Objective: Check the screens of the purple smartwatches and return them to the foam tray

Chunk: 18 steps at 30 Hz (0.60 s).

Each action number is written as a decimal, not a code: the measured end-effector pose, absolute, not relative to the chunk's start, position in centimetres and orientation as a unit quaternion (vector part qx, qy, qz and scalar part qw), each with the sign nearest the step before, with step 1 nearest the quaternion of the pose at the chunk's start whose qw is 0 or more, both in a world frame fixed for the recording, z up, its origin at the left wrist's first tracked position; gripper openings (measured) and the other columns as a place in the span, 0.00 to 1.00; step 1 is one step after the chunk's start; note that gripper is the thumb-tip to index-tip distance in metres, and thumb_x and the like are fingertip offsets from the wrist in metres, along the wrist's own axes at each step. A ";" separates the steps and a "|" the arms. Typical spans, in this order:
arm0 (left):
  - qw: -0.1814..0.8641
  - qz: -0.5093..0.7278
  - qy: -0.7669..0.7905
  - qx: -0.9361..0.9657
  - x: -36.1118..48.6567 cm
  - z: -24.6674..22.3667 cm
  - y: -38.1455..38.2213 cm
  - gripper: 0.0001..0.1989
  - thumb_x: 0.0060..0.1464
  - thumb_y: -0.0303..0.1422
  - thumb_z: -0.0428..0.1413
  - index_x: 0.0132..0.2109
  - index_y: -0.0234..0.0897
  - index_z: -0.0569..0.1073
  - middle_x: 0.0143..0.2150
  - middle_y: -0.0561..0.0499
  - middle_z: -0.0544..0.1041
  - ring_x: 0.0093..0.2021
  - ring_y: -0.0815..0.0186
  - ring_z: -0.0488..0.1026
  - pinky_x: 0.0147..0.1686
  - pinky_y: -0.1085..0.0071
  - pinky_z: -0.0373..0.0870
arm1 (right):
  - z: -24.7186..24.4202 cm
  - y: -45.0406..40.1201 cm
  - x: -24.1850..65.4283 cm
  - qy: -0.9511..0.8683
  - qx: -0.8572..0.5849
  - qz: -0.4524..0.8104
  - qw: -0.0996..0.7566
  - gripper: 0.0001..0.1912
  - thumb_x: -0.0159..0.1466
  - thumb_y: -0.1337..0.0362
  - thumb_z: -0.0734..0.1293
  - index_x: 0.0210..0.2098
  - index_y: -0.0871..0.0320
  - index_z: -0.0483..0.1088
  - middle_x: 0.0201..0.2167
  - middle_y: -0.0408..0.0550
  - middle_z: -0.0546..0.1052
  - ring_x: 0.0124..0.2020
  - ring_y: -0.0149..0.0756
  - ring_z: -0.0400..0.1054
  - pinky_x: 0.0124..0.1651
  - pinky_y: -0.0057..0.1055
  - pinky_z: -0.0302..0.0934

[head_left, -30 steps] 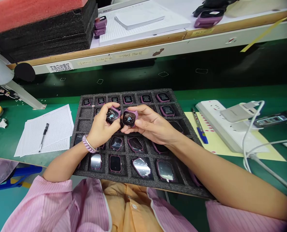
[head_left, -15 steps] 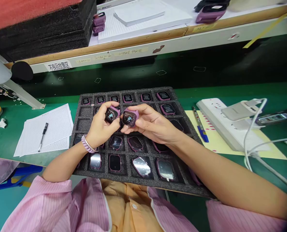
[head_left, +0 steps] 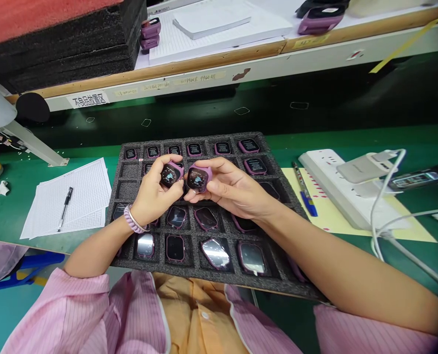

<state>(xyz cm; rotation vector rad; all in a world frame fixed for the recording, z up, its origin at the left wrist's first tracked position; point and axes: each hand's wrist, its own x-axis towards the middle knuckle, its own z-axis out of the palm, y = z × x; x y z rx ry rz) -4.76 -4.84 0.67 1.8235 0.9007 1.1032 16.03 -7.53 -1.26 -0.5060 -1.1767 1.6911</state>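
My left hand is closed on a purple smartwatch body with a lit dial, thumb and fingers at its edges. Beside it, my right hand grips a second purple smartwatch body, whose screen is lit with a similar dial. The two watches are held side by side, faces toward me, over a dark foam tray. Square pockets in the tray hold several more watch bodies; those in the far row, such as one watch, show lines of text. Nearer ones, like another watch, have dark or reflective screens. My hands hide some middle pockets.
Left of the tray lie gridded paper sheets with a black pen. To the right are a blue pen, a white power strip and cables. A shelf spans the back, bearing foam blocks and paper.
Both hands keep their hold on the two watches, almost unmoved. The view has shifted very slightly.
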 end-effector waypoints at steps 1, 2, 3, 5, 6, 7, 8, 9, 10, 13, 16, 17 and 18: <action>0.405 0.438 0.356 0.719 -4.8 0.6 -4.8 0.21 0.56 0.32 0.59 0.56 0.37 0.70 0.40 0.52 0.76 0.33 0.71 0.70 0.31 0.77 0.67 | -1.2 -7.5 16.0 -0.484 -0.206 0.696 0.489 0.21 0.67 0.55 0.80 0.55 0.49 0.72 0.41 0.42 0.83 0.42 0.37 0.83 0.48 0.34 0.81; 0.406 0.438 0.355 0.719 -4.8 0.6 -4.8 0.21 0.56 0.32 0.59 0.56 0.37 0.70 0.40 0.52 0.76 0.33 0.71 0.70 0.31 0.77 0.67 | -1.2 -7.5 16.0 -0.485 -0.204 0.696 0.489 0.21 0.67 0.55 0.80 0.55 0.48 0.72 0.41 0.42 0.83 0.42 0.36 0.83 0.48 0.34 0.81; 0.406 0.436 0.355 0.721 -4.8 0.6 -4.8 0.20 0.56 0.32 0.59 0.56 0.37 0.70 0.40 0.52 0.75 0.33 0.71 0.70 0.31 0.77 0.67 | -1.2 -7.5 16.0 -0.485 -0.204 0.695 0.489 0.21 0.67 0.55 0.80 0.55 0.49 0.72 0.41 0.42 0.83 0.42 0.36 0.83 0.48 0.34 0.81; 0.401 0.429 0.351 0.729 -4.8 0.6 -4.7 0.20 0.56 0.31 0.59 0.56 0.38 0.70 0.39 0.53 0.75 0.31 0.72 0.69 0.29 0.77 0.65 | -1.2 -7.5 16.0 -0.487 -0.210 0.695 0.486 0.22 0.67 0.54 0.80 0.54 0.49 0.72 0.40 0.42 0.83 0.41 0.36 0.83 0.48 0.34 0.81; 0.397 0.428 0.348 0.734 -4.9 0.6 -4.7 0.20 0.57 0.31 0.59 0.56 0.38 0.70 0.39 0.53 0.75 0.31 0.72 0.68 0.29 0.77 0.64 | -1.2 -7.6 16.0 -0.487 -0.214 0.694 0.485 0.22 0.66 0.54 0.81 0.54 0.49 0.72 0.40 0.42 0.83 0.41 0.37 0.83 0.48 0.35 0.81; 0.393 0.428 0.347 0.736 -4.9 0.6 -4.7 0.19 0.57 0.31 0.59 0.56 0.38 0.70 0.38 0.53 0.75 0.30 0.72 0.68 0.29 0.77 0.64 | -1.2 -7.6 15.9 -0.487 -0.216 0.694 0.484 0.23 0.66 0.53 0.81 0.54 0.49 0.72 0.39 0.42 0.83 0.41 0.37 0.83 0.48 0.35 0.81; 0.392 0.430 0.346 0.736 -4.9 0.6 -4.7 0.19 0.57 0.32 0.59 0.56 0.38 0.70 0.38 0.53 0.75 0.30 0.72 0.68 0.29 0.77 0.64 | -1.2 -7.6 15.9 -0.487 -0.217 0.695 0.483 0.23 0.66 0.53 0.81 0.54 0.49 0.72 0.39 0.42 0.83 0.41 0.37 0.83 0.49 0.36 0.81; 0.393 0.431 0.347 0.734 -4.9 0.6 -4.7 0.20 0.57 0.32 0.59 0.56 0.38 0.70 0.38 0.53 0.75 0.31 0.72 0.69 0.29 0.77 0.65 | -1.2 -7.6 15.9 -0.486 -0.215 0.695 0.484 0.22 0.66 0.54 0.81 0.54 0.49 0.72 0.39 0.41 0.83 0.41 0.36 0.83 0.49 0.35 0.81; 0.396 0.433 0.348 0.731 -4.8 0.6 -4.8 0.20 0.56 0.33 0.59 0.56 0.38 0.70 0.38 0.53 0.75 0.31 0.72 0.69 0.30 0.77 0.66 | -1.2 -7.6 15.9 -0.486 -0.210 0.696 0.486 0.22 0.66 0.54 0.81 0.54 0.49 0.72 0.40 0.41 0.83 0.42 0.36 0.83 0.49 0.34 0.81; 0.403 0.435 0.347 0.726 -4.8 0.6 -4.8 0.21 0.56 0.32 0.59 0.56 0.37 0.70 0.38 0.54 0.74 0.31 0.72 0.69 0.29 0.77 0.65 | -1.2 -7.7 15.9 -0.486 -0.198 0.698 0.487 0.20 0.68 0.56 0.80 0.55 0.48 0.73 0.40 0.41 0.84 0.43 0.35 0.83 0.49 0.32 0.80; 0.403 0.431 0.339 0.732 -4.8 0.5 -4.8 0.21 0.55 0.32 0.58 0.56 0.37 0.70 0.38 0.54 0.75 0.31 0.72 0.68 0.29 0.76 0.65 | -1.3 -7.7 15.8 -0.487 -0.199 0.700 0.483 0.20 0.68 0.56 0.80 0.55 0.48 0.73 0.40 0.41 0.84 0.42 0.35 0.83 0.49 0.33 0.80; 0.405 0.429 0.338 0.734 -4.8 0.4 -4.7 0.21 0.56 0.32 0.58 0.56 0.37 0.71 0.38 0.54 0.75 0.31 0.72 0.69 0.30 0.76 0.66 | -1.3 -7.7 15.8 -0.487 -0.201 0.701 0.482 0.20 0.67 0.55 0.80 0.54 0.48 0.73 0.39 0.41 0.84 0.41 0.35 0.83 0.48 0.33 0.80; 0.407 0.428 0.338 0.733 -4.9 0.4 -4.6 0.20 0.56 0.32 0.59 0.56 0.37 0.71 0.40 0.53 0.76 0.33 0.71 0.70 0.33 0.75 0.67 | -1.3 -7.7 15.8 -0.484 -0.205 0.702 0.481 0.21 0.67 0.55 0.80 0.54 0.49 0.73 0.39 0.41 0.84 0.41 0.35 0.83 0.48 0.34 0.80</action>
